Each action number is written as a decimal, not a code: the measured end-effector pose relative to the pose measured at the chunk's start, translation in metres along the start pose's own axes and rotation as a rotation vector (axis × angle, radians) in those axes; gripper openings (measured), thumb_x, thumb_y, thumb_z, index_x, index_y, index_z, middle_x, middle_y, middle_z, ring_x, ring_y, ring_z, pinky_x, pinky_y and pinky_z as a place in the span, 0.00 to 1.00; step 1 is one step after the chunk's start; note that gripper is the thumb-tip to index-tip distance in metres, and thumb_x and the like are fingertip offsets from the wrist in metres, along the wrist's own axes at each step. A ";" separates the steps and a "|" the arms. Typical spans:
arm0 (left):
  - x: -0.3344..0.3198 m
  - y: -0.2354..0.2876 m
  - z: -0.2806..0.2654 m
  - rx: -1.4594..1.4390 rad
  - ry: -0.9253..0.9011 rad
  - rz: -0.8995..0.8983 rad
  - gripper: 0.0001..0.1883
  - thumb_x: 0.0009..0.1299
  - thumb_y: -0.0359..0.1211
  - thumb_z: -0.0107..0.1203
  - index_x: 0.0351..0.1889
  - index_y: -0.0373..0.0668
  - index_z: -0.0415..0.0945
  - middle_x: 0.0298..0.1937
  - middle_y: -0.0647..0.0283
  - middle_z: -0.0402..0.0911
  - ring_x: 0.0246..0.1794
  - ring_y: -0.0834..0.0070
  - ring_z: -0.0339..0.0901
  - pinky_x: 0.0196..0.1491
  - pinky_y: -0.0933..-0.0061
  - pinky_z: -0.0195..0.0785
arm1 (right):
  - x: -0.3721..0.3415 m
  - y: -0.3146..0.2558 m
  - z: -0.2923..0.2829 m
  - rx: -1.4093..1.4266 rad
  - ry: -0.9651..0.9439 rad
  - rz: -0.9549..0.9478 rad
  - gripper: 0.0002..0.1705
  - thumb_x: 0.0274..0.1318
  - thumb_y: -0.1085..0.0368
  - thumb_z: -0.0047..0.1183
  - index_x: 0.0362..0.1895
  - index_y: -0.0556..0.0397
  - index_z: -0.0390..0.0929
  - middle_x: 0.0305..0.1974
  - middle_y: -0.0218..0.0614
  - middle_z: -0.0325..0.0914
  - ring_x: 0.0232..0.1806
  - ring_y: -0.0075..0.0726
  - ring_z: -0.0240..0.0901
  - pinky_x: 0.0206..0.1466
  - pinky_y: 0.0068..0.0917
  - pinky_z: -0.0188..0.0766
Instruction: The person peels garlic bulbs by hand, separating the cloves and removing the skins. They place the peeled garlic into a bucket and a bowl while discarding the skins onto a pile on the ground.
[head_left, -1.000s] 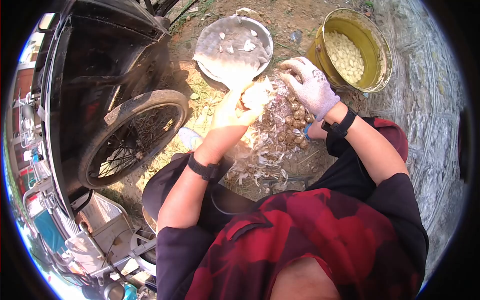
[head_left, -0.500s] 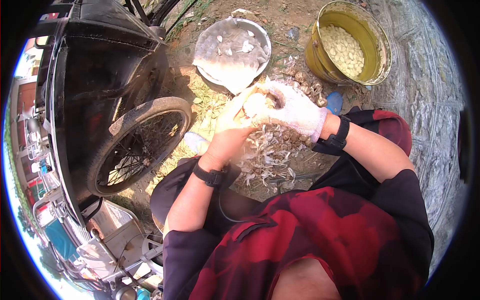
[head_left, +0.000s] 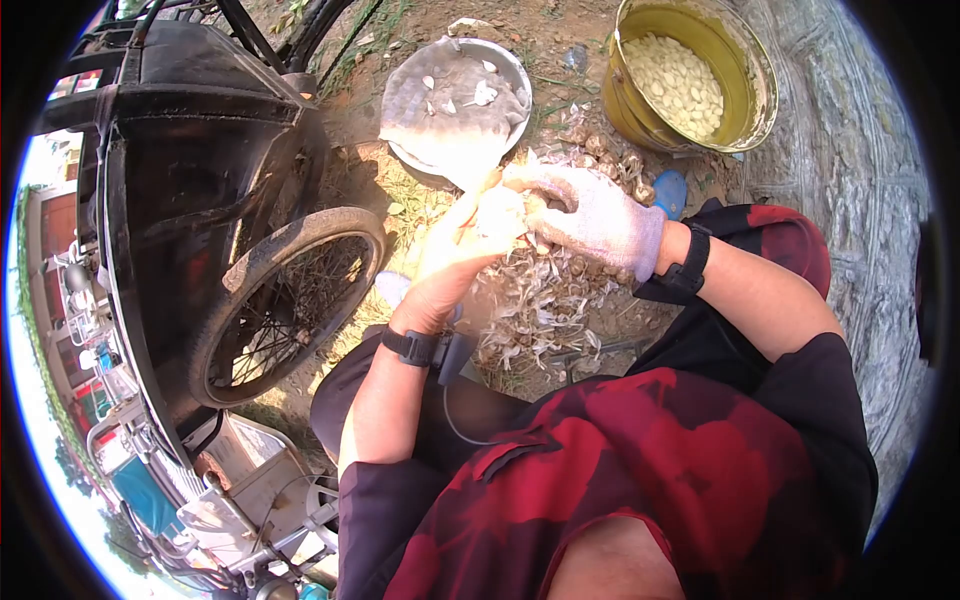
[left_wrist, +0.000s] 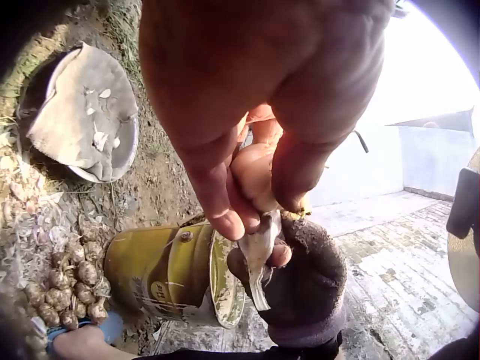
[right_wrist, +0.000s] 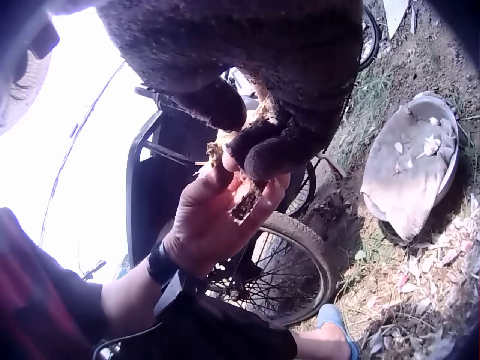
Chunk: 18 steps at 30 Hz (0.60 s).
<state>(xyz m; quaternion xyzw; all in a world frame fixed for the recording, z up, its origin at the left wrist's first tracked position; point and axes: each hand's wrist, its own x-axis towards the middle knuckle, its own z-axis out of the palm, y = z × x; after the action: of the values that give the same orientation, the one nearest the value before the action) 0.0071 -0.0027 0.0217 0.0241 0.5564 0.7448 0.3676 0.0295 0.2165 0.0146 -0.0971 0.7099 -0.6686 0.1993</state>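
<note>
My bare left fingers (left_wrist: 216, 196) grip the garlic (left_wrist: 256, 174); its long papery tail (left_wrist: 259, 251) points toward my gloved right fingers (right_wrist: 276, 159), which pinch it.

The person wears a red-and-black blotched shirt (head_left: 590, 450) with short dark sleeves (head_left: 825, 405), black-and-red trousers (head_left: 785, 240) and blue slippers (head_left: 670, 193). A pale lilac glove (head_left: 615, 235) covers the right grip (head_left: 585, 210); a thin cable (head_left: 449, 415) trails below the black left wrist strap (head_left: 408, 345).

Gap betw. L hand (head_left: 455, 242) & wheel (head_left: 292, 234)
</note>
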 end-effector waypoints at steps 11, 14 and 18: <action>-0.005 -0.011 0.005 0.683 0.111 0.223 0.34 0.60 0.25 0.63 0.67 0.41 0.67 0.53 0.56 0.79 0.51 0.69 0.78 0.54 0.71 0.71 | 0.005 -0.005 0.006 -0.331 -0.031 -0.044 0.26 0.61 0.57 0.54 0.58 0.60 0.70 0.51 0.45 0.77 0.52 0.37 0.73 0.56 0.34 0.69; -0.008 -0.008 0.006 1.035 0.108 0.286 0.33 0.58 0.23 0.61 0.64 0.36 0.68 0.49 0.54 0.78 0.40 0.71 0.77 0.46 0.73 0.71 | 0.006 -0.007 0.012 -0.472 -0.067 -0.036 0.23 0.61 0.57 0.51 0.53 0.61 0.72 0.46 0.51 0.78 0.50 0.47 0.75 0.54 0.38 0.69; -0.012 -0.013 0.011 1.122 0.143 0.364 0.12 0.62 0.32 0.58 0.41 0.37 0.78 0.34 0.47 0.80 0.35 0.47 0.76 0.40 0.57 0.72 | 0.007 0.003 0.022 -0.632 -0.056 -0.126 0.21 0.60 0.56 0.48 0.49 0.61 0.72 0.40 0.55 0.77 0.44 0.57 0.74 0.48 0.41 0.70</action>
<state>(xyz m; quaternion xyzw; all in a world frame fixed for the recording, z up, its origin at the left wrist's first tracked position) 0.0270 0.0007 0.0190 0.2595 0.8755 0.3876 0.1265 0.0321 0.1940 0.0100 -0.2164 0.8692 -0.4229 0.1371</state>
